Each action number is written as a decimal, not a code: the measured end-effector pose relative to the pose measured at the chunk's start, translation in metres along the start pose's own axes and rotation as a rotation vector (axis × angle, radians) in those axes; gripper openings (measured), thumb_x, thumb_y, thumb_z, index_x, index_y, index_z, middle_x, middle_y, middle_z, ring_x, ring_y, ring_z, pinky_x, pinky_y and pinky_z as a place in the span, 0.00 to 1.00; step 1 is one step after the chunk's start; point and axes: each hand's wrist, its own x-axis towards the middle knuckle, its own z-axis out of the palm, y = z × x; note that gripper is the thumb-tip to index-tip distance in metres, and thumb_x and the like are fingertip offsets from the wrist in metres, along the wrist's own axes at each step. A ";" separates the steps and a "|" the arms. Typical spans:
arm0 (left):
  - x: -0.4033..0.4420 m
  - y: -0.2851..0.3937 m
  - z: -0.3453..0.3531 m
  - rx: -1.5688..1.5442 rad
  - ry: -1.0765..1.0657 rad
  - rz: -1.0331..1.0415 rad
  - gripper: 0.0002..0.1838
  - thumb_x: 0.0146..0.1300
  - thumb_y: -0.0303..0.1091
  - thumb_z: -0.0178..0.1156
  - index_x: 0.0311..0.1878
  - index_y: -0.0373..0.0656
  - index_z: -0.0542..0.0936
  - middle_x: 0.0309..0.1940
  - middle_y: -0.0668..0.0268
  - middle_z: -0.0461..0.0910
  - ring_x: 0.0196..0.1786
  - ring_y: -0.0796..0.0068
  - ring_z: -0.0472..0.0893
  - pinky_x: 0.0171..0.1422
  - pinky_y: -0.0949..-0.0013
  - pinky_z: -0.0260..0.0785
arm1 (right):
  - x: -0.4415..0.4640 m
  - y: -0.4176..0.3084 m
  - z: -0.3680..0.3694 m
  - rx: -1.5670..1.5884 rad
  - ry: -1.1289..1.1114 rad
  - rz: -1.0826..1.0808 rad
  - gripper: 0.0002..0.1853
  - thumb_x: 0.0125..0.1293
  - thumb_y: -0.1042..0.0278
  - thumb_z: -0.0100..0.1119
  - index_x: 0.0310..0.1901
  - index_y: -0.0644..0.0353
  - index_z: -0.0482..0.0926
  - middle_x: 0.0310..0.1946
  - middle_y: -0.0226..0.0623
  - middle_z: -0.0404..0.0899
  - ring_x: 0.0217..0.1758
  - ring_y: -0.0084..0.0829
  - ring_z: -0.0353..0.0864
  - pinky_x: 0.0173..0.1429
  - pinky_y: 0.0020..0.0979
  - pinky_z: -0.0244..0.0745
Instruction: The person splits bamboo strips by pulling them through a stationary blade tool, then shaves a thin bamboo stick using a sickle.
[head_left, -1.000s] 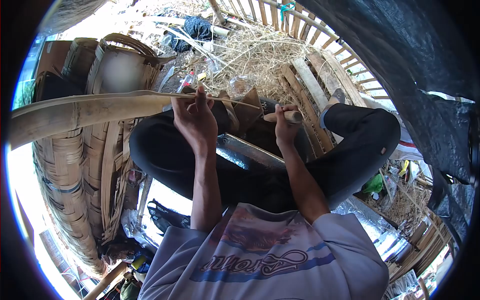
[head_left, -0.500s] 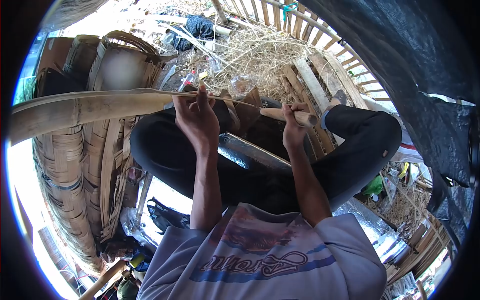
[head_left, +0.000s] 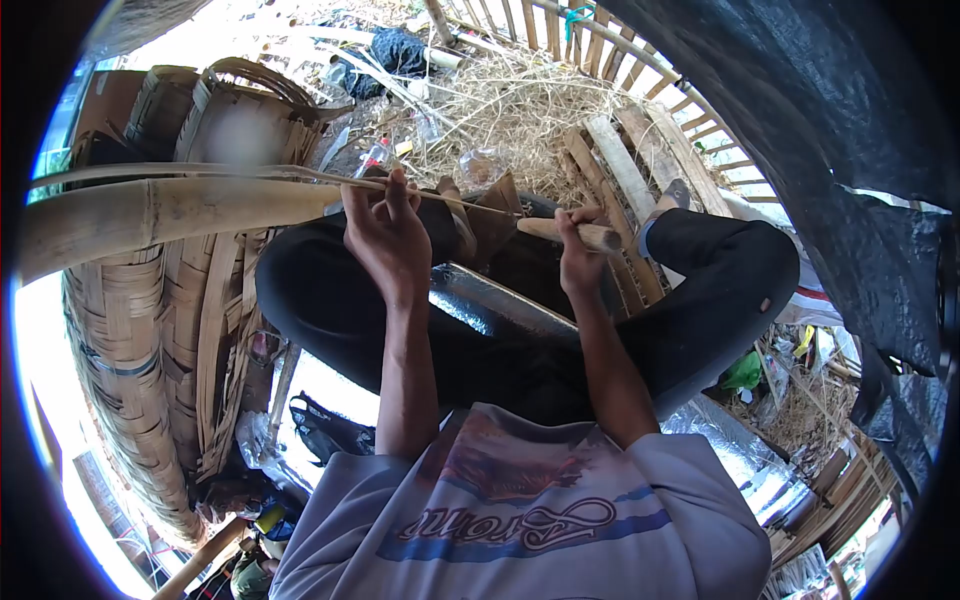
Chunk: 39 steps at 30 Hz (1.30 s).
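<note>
1. Left hand (head_left: 388, 240): the fingers are closed in a pinch about a thin strip (head_left: 230, 169), the thumb and fingertips meeting near its middle.
2. Right hand (head_left: 582, 258): the fingers are wrapped around a pale wooden handle (head_left: 604, 238), whose rounded butt projects past the grip; whether a blade is joined to its other end cannot be told.
3. Thin strip: it extends from the far left of the view, passes through the left hand, and slants toward the handle – its narrow end lies near the handle's inner tip, though contact cannot be made out.
4. Bamboo pole (head_left: 220, 211): it lies at the person's left, beside the strip; a node ring shows along its length, and its inner end is near the left hand.
5. Seated person: the dark trousers (head_left: 490, 370) are folded cross-legged beneath a pale printed shirt (head_left: 520, 525); a shiny panel (head_left: 465, 312) shows between the legs.
6. Surroundings: woven bamboo pieces (head_left: 120, 370) stand at the left; straw (head_left: 530, 100) and wooden planks (head_left: 625, 160) lie ahead – with a slatted fence (head_left: 600, 45) beyond and black sheeting (head_left: 800, 110) at the right.
</note>
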 end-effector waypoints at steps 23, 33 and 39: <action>-0.003 -0.006 -0.003 0.021 -0.014 0.067 0.11 0.68 0.31 0.57 0.41 0.31 0.70 0.33 0.59 0.78 0.37 0.69 0.84 0.39 0.71 0.82 | 0.007 -0.012 0.003 0.018 0.088 0.072 0.11 0.61 0.83 0.60 0.35 0.58 0.68 0.30 0.29 0.71 0.34 0.20 0.73 0.43 0.24 0.71; -0.004 -0.001 -0.002 -0.025 -0.015 0.029 0.12 0.68 0.32 0.57 0.41 0.32 0.69 0.34 0.57 0.78 0.37 0.71 0.84 0.39 0.72 0.81 | 0.002 0.007 0.001 -0.178 -0.011 0.013 0.10 0.61 0.82 0.59 0.32 0.58 0.68 0.29 0.29 0.71 0.35 0.19 0.72 0.44 0.25 0.69; -0.008 0.000 -0.001 0.025 -0.020 0.034 0.10 0.68 0.30 0.57 0.41 0.33 0.69 0.35 0.57 0.77 0.36 0.70 0.84 0.39 0.72 0.82 | -0.001 -0.018 0.016 -0.003 0.005 -0.082 0.11 0.60 0.81 0.62 0.30 0.58 0.69 0.28 0.27 0.70 0.32 0.15 0.71 0.36 0.21 0.69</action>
